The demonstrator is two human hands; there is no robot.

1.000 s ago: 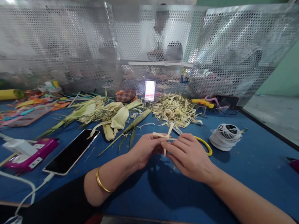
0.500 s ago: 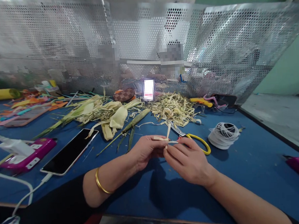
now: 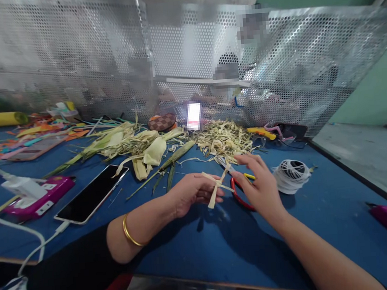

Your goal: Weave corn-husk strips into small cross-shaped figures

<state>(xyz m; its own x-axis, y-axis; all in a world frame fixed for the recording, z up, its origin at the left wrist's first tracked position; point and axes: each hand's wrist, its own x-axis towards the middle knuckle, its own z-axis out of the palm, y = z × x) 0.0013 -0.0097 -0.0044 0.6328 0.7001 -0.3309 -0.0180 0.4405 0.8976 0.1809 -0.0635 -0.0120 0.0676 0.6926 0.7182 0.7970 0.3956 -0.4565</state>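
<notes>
My left hand (image 3: pixel 195 191) is closed around a small cross of pale corn husk strips (image 3: pixel 218 183), pinched at its middle, with its arms sticking out past the fingertips. My right hand (image 3: pixel 257 184) is apart from the middle of the cross, thumb and fingers spread. Its thumb is close to the cross's upper arm; I cannot tell whether they touch. Under the right hand lie scissors (image 3: pixel 239 197) with red and yellow handles, partly hidden by it. A ball of white string (image 3: pixel 291 177) stands just right of that hand.
Corn husks (image 3: pixel 154 151) and a heap of shredded husk (image 3: pixel 224 140) lie along the back. To the left are a phone (image 3: pixel 91 195) on a charging cable and a purple power strip (image 3: pixel 40 197). A perforated metal screen (image 3: pixel 108 58) borders the blue table (image 3: pixel 195 259); people are behind it.
My right hand has let go of the husk cross, moved right and up, and spread its fingers. The cross has turned in my left hand, showing a lower arm.
</notes>
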